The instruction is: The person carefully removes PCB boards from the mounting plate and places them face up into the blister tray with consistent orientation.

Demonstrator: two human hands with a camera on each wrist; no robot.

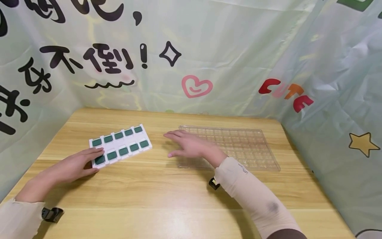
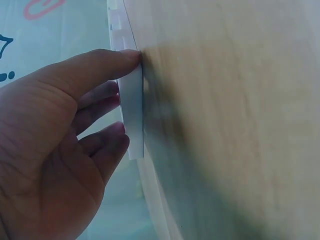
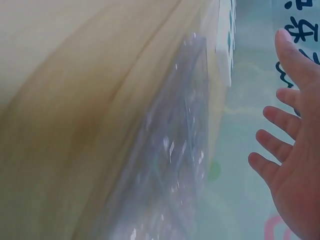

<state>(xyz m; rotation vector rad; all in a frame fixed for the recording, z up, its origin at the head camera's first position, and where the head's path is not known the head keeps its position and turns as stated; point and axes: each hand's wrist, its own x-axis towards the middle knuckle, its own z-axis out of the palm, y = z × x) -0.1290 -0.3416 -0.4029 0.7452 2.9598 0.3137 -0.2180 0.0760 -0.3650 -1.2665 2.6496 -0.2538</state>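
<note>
A white tray [image 1: 120,144] holds two rows of small dark green rectangular pieces and lies angled on the left of the table. My left hand [image 1: 73,166] holds its near left corner, thumb along the front side and fingers over the top. The left wrist view has the thumb and bent fingertips on the white edge [image 2: 132,107]. Over the left end of a clear plastic compartment tray [image 1: 238,146], my right hand [image 1: 191,145] hovers with fingers spread and nothing in it. From the right wrist, this hand [image 3: 295,135] is well above the shiny clear tray [image 3: 172,150].
The wooden table [image 1: 143,199] is backed by a pale printed cloth [image 1: 232,66], which also hangs along both sides. Between the two trays is a short gap of bare wood. Each wrist wears a small black device [image 1: 52,214].
</note>
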